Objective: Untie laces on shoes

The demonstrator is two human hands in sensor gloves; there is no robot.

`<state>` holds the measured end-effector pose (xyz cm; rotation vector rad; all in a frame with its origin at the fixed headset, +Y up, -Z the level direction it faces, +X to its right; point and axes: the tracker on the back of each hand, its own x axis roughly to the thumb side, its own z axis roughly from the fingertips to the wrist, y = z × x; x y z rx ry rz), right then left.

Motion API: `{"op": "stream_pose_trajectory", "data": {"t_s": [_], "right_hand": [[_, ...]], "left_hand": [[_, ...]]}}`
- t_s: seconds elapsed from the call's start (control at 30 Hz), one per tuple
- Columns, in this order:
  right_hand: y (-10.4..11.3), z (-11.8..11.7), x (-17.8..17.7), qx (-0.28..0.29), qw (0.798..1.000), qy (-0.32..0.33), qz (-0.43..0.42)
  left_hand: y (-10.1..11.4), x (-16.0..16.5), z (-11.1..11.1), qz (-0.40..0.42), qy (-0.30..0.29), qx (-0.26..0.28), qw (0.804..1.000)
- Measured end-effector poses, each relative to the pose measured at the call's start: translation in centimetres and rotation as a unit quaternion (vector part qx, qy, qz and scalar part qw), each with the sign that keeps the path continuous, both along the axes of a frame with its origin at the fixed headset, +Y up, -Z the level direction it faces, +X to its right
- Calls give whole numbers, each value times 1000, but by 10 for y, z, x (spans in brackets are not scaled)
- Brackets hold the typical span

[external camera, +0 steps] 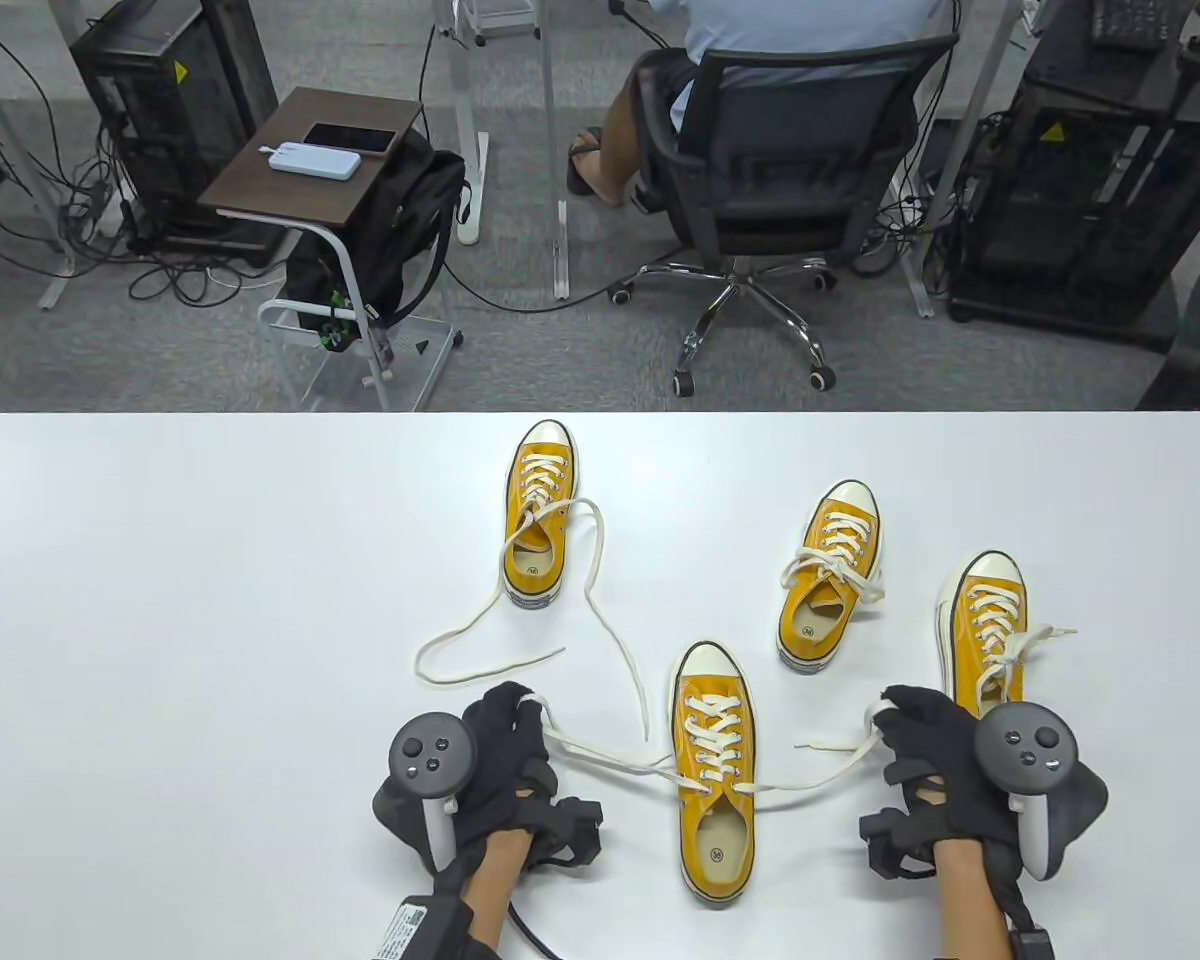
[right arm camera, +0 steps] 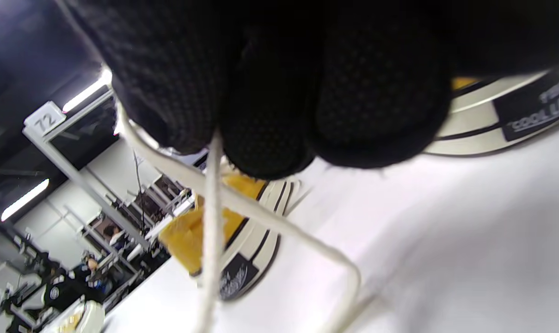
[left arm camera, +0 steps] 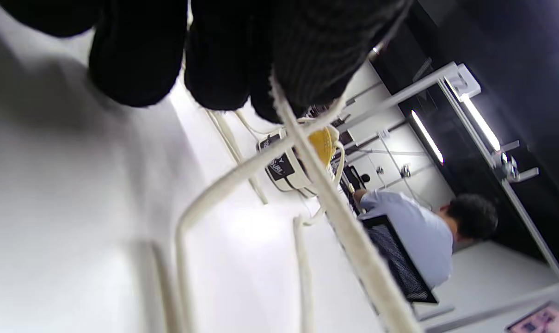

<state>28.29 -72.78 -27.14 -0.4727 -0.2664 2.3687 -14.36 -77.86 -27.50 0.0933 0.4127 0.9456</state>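
Observation:
Several yellow canvas shoes with white laces lie on the white table (external camera: 160, 560). The nearest shoe (external camera: 715, 780) sits between my hands, its laces pulled out to both sides. My left hand (external camera: 505, 730) pinches the left lace end (external camera: 600, 752), seen taut in the left wrist view (left arm camera: 348, 231). My right hand (external camera: 915, 730) pinches the right lace end (external camera: 820, 775), also in the right wrist view (right arm camera: 212, 222). The far left shoe (external camera: 538, 525) has loose laces (external camera: 480, 625) trailing over the table. The middle right shoe (external camera: 828, 590) keeps a tied bow. The far right shoe (external camera: 988, 625) lies partly behind my right hand.
The table's far edge runs across the middle of the table view. Beyond it are a person on an office chair (external camera: 790, 150), a small side table (external camera: 310, 150) with a phone, and computer cases. The far left shoe's heel shows in the left wrist view (left arm camera: 291, 166).

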Motion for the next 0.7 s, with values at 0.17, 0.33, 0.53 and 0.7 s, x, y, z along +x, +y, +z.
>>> {"op": "stream_pose_trajectory", "data": {"t_s": [0.17,0.33,0.53,0.7], "right_hand": [[-8,-7,-19,-45,998,42,33],[-13,-10,-26,-77,994,61,52],[-7,-6,-18,-54,997,44,26],[-4,-3,-14,-18,998,40,-54]], "left_hand": [[12,19,-4,-196,-74,-35,977],[19,25,-5,-218,-95,-67,969],[35,8,-2,-196,-81,-74,974],[58,10,10,-99,-148,-16,984]]}}
